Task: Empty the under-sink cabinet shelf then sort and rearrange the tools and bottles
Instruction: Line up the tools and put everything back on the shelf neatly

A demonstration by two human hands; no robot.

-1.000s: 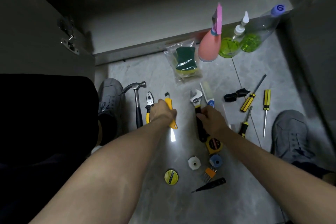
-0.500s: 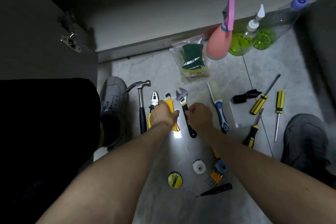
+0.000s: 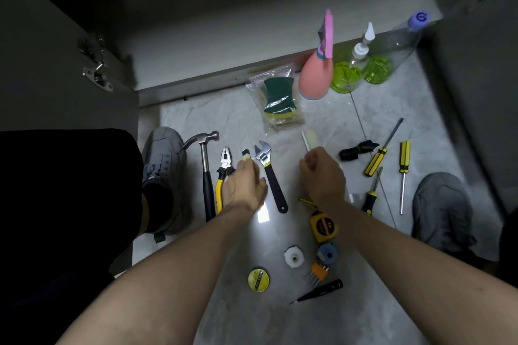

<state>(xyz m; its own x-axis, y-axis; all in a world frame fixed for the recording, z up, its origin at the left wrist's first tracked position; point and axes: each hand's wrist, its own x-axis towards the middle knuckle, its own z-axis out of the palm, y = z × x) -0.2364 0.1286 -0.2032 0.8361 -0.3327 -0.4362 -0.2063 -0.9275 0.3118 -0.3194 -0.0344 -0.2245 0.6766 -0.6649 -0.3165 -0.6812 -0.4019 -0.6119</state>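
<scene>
On the grey floor a hammer (image 3: 206, 176), yellow-handled pliers (image 3: 222, 176), a yellow utility knife (image 3: 246, 153) and an adjustable wrench (image 3: 270, 173) lie side by side. My left hand (image 3: 244, 185) covers the knife, its fingers curled over the handle. The wrench lies free to its right. My right hand (image 3: 322, 173) is curled round the handle of a brush (image 3: 311, 136); only the white bristle head shows. A pink spray bottle (image 3: 315, 78) and two green-filled bottles (image 3: 346, 75) (image 3: 378, 70) stand by the empty cabinet shelf (image 3: 252, 36).
A bagged sponge (image 3: 280, 98) lies before the shelf. Three screwdrivers (image 3: 375, 161) (image 3: 403, 165) (image 3: 371, 196) lie right. A tape measure (image 3: 323, 225), tape roll (image 3: 258, 279), white fitting (image 3: 293, 256) and tester pen (image 3: 319, 293) lie near. My shoes (image 3: 165, 159) (image 3: 443, 204) flank the tools.
My right hand carried the wrench left, laid it beside the utility knife, let go and moved right onto the brush. My left hand stayed on the knife.
</scene>
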